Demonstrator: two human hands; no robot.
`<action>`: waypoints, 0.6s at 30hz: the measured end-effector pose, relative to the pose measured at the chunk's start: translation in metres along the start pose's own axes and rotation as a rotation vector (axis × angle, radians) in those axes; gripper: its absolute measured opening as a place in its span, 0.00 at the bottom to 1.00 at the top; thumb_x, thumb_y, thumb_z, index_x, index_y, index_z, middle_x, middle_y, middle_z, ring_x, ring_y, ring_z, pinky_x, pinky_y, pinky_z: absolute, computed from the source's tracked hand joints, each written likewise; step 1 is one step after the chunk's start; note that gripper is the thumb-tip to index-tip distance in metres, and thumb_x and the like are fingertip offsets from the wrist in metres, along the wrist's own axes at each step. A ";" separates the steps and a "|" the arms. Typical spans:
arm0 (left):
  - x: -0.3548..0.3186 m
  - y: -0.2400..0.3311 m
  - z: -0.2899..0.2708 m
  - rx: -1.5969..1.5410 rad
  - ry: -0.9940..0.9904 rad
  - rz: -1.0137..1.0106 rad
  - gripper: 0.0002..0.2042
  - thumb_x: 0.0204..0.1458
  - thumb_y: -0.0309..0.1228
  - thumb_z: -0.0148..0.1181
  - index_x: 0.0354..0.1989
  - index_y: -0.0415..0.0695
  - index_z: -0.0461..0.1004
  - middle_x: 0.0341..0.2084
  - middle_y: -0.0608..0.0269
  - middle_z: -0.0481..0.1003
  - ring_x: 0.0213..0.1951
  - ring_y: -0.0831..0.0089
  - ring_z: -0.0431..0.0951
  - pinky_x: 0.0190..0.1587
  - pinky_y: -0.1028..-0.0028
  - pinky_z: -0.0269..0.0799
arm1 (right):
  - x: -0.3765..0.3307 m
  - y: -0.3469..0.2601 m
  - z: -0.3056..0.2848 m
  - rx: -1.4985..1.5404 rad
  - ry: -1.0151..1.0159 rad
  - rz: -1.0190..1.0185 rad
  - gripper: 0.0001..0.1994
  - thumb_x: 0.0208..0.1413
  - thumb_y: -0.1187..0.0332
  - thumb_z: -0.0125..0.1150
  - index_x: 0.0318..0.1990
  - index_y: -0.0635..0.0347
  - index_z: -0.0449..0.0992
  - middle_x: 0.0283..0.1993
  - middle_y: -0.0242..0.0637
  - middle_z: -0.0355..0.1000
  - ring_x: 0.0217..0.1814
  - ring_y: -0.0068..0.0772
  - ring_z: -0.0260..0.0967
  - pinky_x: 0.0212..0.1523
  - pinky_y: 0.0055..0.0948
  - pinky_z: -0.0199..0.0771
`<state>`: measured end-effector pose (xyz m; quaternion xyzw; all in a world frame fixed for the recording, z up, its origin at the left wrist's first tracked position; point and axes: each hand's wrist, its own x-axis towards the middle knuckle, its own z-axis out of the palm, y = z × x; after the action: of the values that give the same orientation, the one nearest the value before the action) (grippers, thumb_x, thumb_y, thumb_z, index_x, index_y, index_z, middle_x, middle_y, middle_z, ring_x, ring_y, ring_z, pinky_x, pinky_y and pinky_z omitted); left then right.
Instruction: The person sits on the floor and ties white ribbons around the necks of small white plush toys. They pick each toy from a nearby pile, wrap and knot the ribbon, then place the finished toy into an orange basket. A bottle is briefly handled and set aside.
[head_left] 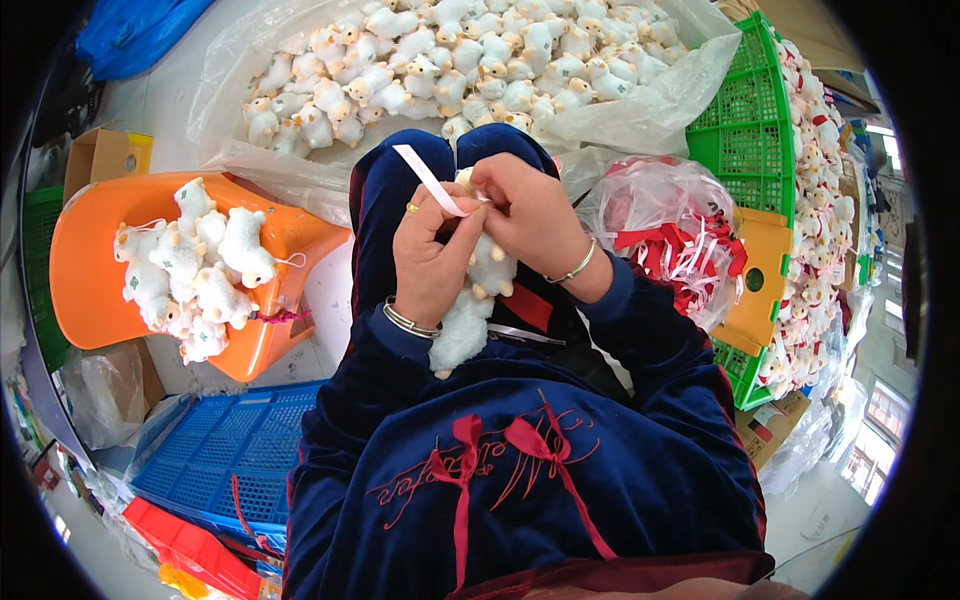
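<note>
Over my lap, my left hand (pixel 432 255) is closed in a pinch on a white ribbon (pixel 425 178), whose loose end sticks up past the fingers. My right hand (pixel 532 208) meets it, thumb and fingers pinched on the ribbon at the neck of a small white plush animal (pixel 492 272). The hands cover most of that toy's head, and the ribbon's crossing is hidden between the fingertips. Just below, a second white plush animal (pixel 460 335) lies on my lap beside my left wrist. A red strip (pixel 526 311) is under my right forearm.
Ahead, a big clear plastic sheet (pixel 650 125) holds a heap of plush animals (pixel 480 60). An orange chair (pixel 90 260) at left carries several more (pixel 195 265). At right are a bag of red and white ribbons (pixel 680 245) and a green crate (pixel 740 130). A blue crate (pixel 230 450) stands lower left.
</note>
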<state>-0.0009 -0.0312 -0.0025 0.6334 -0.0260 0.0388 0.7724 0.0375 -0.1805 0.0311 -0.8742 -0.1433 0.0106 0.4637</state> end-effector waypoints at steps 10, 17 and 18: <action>-0.003 -0.002 -0.008 0.118 -0.056 0.099 0.05 0.55 0.18 0.66 0.39 0.39 0.79 0.40 0.60 0.76 0.40 0.72 0.77 0.43 0.75 0.72 | 0.017 0.010 -0.048 0.007 -0.479 -0.128 0.04 0.55 0.74 0.65 0.36 0.63 0.76 0.34 0.39 0.70 0.33 0.38 0.70 0.34 0.32 0.71; -0.004 0.000 -0.011 0.320 -0.063 0.172 0.06 0.51 0.18 0.69 0.37 0.39 0.80 0.37 0.56 0.78 0.36 0.66 0.78 0.38 0.72 0.72 | 0.026 0.013 -0.064 0.051 -0.488 -0.163 0.06 0.56 0.71 0.66 0.33 0.63 0.74 0.35 0.37 0.73 0.34 0.35 0.70 0.34 0.30 0.69; -0.004 0.000 -0.011 0.332 -0.064 0.177 0.06 0.51 0.19 0.69 0.37 0.39 0.80 0.38 0.56 0.78 0.36 0.66 0.78 0.38 0.72 0.72 | 0.025 0.015 -0.062 0.127 -0.456 -0.189 0.06 0.56 0.71 0.66 0.33 0.63 0.74 0.34 0.36 0.73 0.33 0.34 0.70 0.34 0.29 0.68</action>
<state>-0.0046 -0.0204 -0.0045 0.7482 -0.0992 0.0901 0.6498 0.0741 -0.2320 0.0573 -0.8011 -0.3244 0.1731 0.4722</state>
